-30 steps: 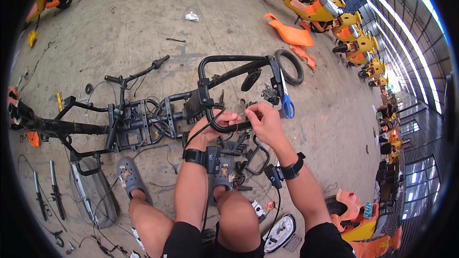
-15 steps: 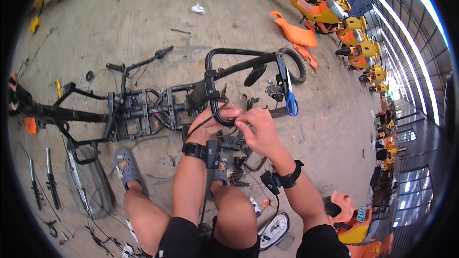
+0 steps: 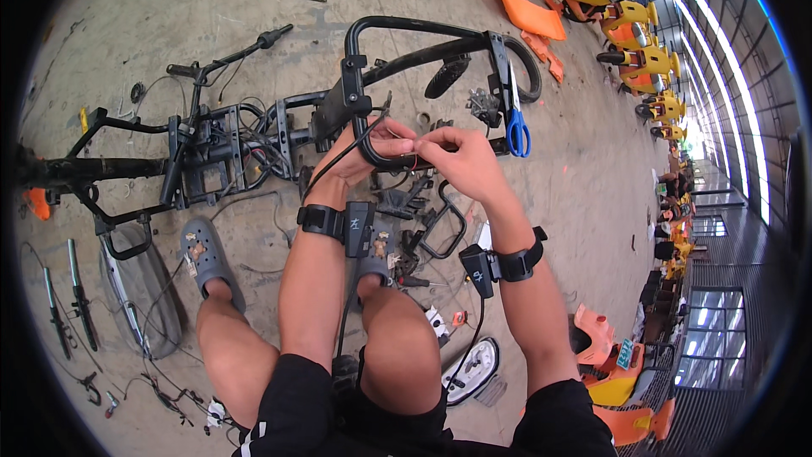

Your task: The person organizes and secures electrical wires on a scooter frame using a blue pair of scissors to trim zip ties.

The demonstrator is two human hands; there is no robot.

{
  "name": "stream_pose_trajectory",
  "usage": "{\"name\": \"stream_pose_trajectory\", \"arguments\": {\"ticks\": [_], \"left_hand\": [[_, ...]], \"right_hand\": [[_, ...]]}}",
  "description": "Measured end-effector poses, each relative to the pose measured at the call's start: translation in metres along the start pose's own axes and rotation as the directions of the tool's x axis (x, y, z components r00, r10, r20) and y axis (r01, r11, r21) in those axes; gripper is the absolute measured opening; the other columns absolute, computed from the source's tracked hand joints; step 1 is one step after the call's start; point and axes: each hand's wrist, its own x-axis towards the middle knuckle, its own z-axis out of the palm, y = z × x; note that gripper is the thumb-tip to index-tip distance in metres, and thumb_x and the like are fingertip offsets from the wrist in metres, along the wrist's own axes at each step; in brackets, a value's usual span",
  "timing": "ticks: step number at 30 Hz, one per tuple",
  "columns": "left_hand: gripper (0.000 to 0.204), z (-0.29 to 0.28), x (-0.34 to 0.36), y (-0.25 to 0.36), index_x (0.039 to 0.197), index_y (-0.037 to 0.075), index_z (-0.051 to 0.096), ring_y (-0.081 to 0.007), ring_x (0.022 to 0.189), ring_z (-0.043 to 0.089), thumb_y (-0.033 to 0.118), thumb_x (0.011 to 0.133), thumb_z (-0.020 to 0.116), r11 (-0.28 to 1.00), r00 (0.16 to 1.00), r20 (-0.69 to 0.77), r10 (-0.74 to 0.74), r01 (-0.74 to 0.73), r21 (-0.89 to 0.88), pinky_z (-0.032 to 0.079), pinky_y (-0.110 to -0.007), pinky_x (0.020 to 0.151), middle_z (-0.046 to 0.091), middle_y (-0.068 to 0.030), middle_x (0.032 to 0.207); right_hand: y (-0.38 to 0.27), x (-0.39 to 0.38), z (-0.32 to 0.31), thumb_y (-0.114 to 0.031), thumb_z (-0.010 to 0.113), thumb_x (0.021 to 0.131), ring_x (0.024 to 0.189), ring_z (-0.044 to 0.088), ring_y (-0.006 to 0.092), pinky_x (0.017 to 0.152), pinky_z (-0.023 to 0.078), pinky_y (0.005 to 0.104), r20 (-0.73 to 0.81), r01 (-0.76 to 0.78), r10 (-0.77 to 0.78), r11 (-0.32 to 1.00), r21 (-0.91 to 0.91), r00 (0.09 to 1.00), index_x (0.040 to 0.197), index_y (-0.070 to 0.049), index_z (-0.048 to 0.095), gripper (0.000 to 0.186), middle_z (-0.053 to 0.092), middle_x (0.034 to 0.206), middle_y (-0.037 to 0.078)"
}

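Note:
My left hand (image 3: pixel 359 159) reaches around the lower tube of a black scooter frame (image 3: pixel 414 24), its fingers closed on a thin wire. My right hand (image 3: pixel 465 161) meets it fingertip to fingertip, thumb and forefinger pinched on the same wire. A bit of red shows just below the fingertips; the wire's end is too small to make out. A black cable (image 3: pixel 341 155) loops from the frame tube past my left wrist. Scissors with blue handles (image 3: pixel 518 137) hang on the frame's right end, close to my right hand.
Handlebars (image 3: pixel 228 59) extend from the frame's far side. Loose black parts (image 3: pixel 441 224) and a screwdriver (image 3: pixel 412 281) lie beneath my forearms. Orange panels (image 3: pixel 520 7) and a wheel (image 3: pixel 526 72) are beyond the frame. Yellow scooters (image 3: pixel 643 59) line the right. Fork tubes (image 3: pixel 78 296) lie lower left.
The view has shifted, so frame and hands sit higher in the picture. Both hands stay together at the lower tube, with the right fingertips pinched closer against the left ones.

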Motion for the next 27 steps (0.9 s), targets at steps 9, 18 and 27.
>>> {"name": "stream_pose_trajectory", "arguments": {"ticks": [9, 18, 27], "left_hand": [[0.020, -0.005, 0.002, -0.015, 0.095, -0.003, 0.066, -0.0167, 0.077, 0.065, 0.005, 0.077, 0.073, 0.977, 0.967, -0.158, 0.202, -0.189, 0.094, 0.052, -0.027, 0.073, 0.068, -0.0098, 0.087], [0.026, -0.004, -0.004, -0.031, 0.102, -0.002, 0.062, -0.0211, 0.091, 0.066, 0.004, 0.079, 0.071, 0.978, 0.965, -0.192, 0.180, -0.197, -0.075, 0.051, -0.030, 0.084, 0.067, -0.0133, 0.096], [0.028, 0.002, -0.005, -0.024, 0.101, -0.002, 0.063, -0.0179, 0.083, 0.066, 0.009, 0.079, 0.075, 0.961, 0.961, -0.191, 0.201, -0.231, -0.154, 0.052, -0.027, 0.075, 0.068, -0.0106, 0.090]], "right_hand": [[-0.005, 0.015, 0.007, -0.050, 0.065, 0.070, 0.057, 0.063, 0.0230, 0.061, 0.050, 0.0323, 0.018, -0.135, 0.143, 0.964, -0.230, 0.990, 0.071, -0.003, 0.071, 0.048, 0.060, 0.055, 0.012], [-0.012, 0.013, 0.016, -0.049, 0.071, 0.060, 0.050, 0.056, 0.0240, 0.056, 0.048, 0.0325, -0.054, -0.138, 0.129, 0.964, -0.230, 0.990, 0.058, 0.002, 0.063, 0.052, 0.054, 0.050, 0.013], [-0.006, 0.018, 0.020, -0.049, 0.074, 0.061, 0.049, 0.053, 0.0183, 0.054, 0.047, 0.0314, -0.089, -0.033, 0.018, 0.984, -0.173, 0.996, 0.057, 0.004, 0.062, 0.054, 0.053, 0.049, 0.010]]}}
